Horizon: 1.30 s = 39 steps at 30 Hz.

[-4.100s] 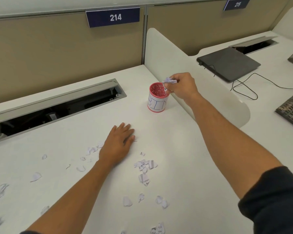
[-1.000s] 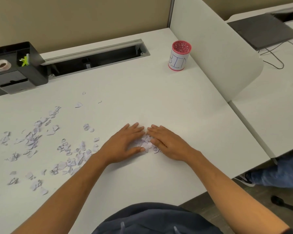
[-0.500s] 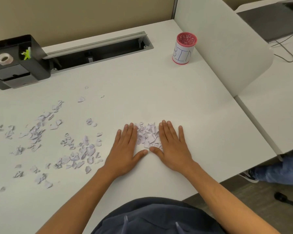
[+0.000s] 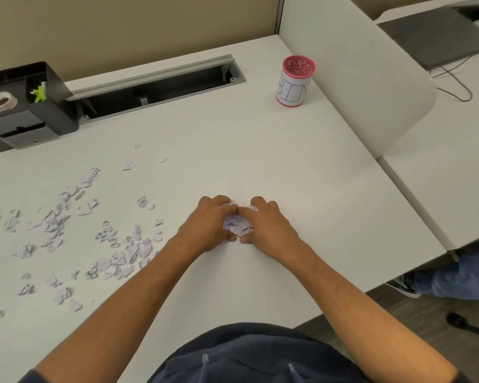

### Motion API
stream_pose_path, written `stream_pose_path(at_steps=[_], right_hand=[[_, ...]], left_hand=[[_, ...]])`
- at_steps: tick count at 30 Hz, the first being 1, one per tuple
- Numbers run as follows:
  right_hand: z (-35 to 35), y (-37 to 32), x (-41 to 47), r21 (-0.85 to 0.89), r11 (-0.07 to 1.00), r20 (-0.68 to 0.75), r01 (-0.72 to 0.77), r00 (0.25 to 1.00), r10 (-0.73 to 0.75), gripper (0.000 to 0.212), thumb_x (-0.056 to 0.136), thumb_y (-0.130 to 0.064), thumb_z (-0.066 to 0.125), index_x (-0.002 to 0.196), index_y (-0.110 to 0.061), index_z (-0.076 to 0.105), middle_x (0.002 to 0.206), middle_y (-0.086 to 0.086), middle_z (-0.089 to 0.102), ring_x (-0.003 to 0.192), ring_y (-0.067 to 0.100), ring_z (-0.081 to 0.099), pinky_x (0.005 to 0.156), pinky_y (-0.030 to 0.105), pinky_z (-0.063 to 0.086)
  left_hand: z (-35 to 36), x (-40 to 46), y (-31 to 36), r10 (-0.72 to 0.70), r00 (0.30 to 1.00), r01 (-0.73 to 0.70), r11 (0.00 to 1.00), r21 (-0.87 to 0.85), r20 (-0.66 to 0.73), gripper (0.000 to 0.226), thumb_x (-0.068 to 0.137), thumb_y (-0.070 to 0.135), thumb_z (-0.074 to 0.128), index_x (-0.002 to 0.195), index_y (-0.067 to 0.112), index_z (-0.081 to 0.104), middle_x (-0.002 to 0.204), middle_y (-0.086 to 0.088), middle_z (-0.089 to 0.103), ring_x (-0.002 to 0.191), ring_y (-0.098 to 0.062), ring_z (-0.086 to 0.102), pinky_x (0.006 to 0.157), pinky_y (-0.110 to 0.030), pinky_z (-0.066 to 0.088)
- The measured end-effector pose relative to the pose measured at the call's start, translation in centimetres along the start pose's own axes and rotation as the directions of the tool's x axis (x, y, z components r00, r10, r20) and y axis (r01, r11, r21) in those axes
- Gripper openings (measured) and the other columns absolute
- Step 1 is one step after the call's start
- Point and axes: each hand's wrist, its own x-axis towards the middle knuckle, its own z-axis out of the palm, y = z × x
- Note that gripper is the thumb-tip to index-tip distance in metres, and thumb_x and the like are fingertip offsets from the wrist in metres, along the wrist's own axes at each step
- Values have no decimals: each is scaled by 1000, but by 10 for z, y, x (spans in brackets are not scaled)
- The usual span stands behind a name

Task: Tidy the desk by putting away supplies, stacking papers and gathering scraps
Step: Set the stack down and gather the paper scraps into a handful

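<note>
A small heap of torn white paper scraps (image 4: 237, 225) lies on the white desk (image 4: 260, 150), squeezed between my two hands. My left hand (image 4: 208, 225) cups it from the left with curled fingers. From the right, my right hand (image 4: 268, 226) presses in, fingertips touching the left hand's. Many more loose scraps (image 4: 67, 219) are scattered over the desk's left half. A pink mesh cup labelled BIN (image 4: 295, 81) stands at the back right, far from both hands.
A black desk organiser (image 4: 25, 106) with a tape roll sits at the back left, beside an open cable tray (image 4: 155, 84). A white divider panel (image 4: 357, 78) borders the desk on the right. Beyond it lies a closed laptop (image 4: 437, 37). Another person's leg (image 4: 459, 277) shows at right.
My flat hands have curled and closed together, bunching the spread scraps into a tight heap between them. The view has hardly shifted.
</note>
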Motion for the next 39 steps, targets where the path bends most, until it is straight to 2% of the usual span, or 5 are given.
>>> stream_pose_path(at_steps=[11,22,28,31,39], right_hand=[[12,-13,-11,-55,998,-138,42,989,-49,18,101,-13,43,110,-12,58,110,7,54,103,23,44,50,22,18],[10,7,3,196,980,-205,31,979,10,19,83,-17,55,77,-3,67,76,10,66,69,25,52,60,34,40],[-4,33,13,700,706,-136,-103,952,274,11,79,-8,76,76,-18,74,78,2,75,68,17,71,71,26,55],[-11,48,20,868,494,-89,-58,959,269,6,79,-4,77,80,-8,73,82,14,74,68,25,70,79,42,56],[-66,73,57,968,212,-188,134,948,257,14,83,9,67,77,-4,67,78,7,66,65,17,64,67,25,53]], left_hand=[[22,-5,2,45,987,-53,998,-46,-155,16,92,18,61,88,10,74,92,-5,64,83,-25,59,73,-41,48],[16,1,9,-115,973,77,979,-190,-198,13,88,9,61,86,9,74,87,-7,69,81,-24,61,71,-35,48],[-3,7,4,-315,945,204,773,-601,-83,5,75,8,77,77,13,77,66,5,67,52,0,54,51,-8,39],[-14,18,-1,-363,932,214,563,-798,-6,8,73,5,81,77,10,77,75,-6,74,63,-6,66,68,-20,54],[-61,81,13,-312,950,97,320,-943,-8,9,75,-3,78,84,-1,74,65,-4,68,66,-17,68,77,-29,60]])
